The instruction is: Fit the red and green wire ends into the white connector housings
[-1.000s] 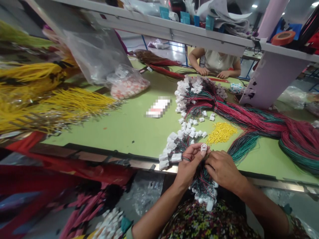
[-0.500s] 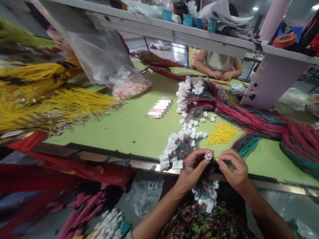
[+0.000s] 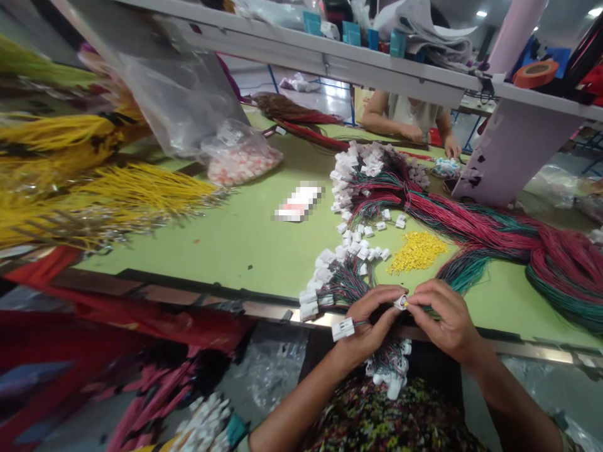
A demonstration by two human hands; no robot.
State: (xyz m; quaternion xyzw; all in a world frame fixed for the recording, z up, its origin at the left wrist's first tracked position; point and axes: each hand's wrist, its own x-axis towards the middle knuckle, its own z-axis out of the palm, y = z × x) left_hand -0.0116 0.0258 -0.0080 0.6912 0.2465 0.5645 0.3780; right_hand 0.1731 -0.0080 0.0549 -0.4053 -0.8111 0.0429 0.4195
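Note:
My left hand (image 3: 370, 317) is closed around a bunch of red and green wires and pinches a small white connector (image 3: 401, 302) between thumb and fingers. My right hand (image 3: 440, 317) meets it from the right, its fingertips pinching a tiny yellow piece against the connector. More wired white connectors (image 3: 391, 373) hang below my hands over my lap. A pile of small yellow pieces (image 3: 418, 251) lies on the green table (image 3: 245, 238) just beyond my hands, beside loose white connectors (image 3: 365, 251).
A long bundle of red and green wires (image 3: 494, 229) runs across the right of the table. Yellow wire bundles (image 3: 103, 188) and plastic bags (image 3: 242, 157) lie at the left. A person (image 3: 414, 116) sits opposite. A shelf (image 3: 330, 53) spans overhead.
My right hand went out to the right, then came back with a yellow piece to the connector. Both hands sank slightly toward the table edge.

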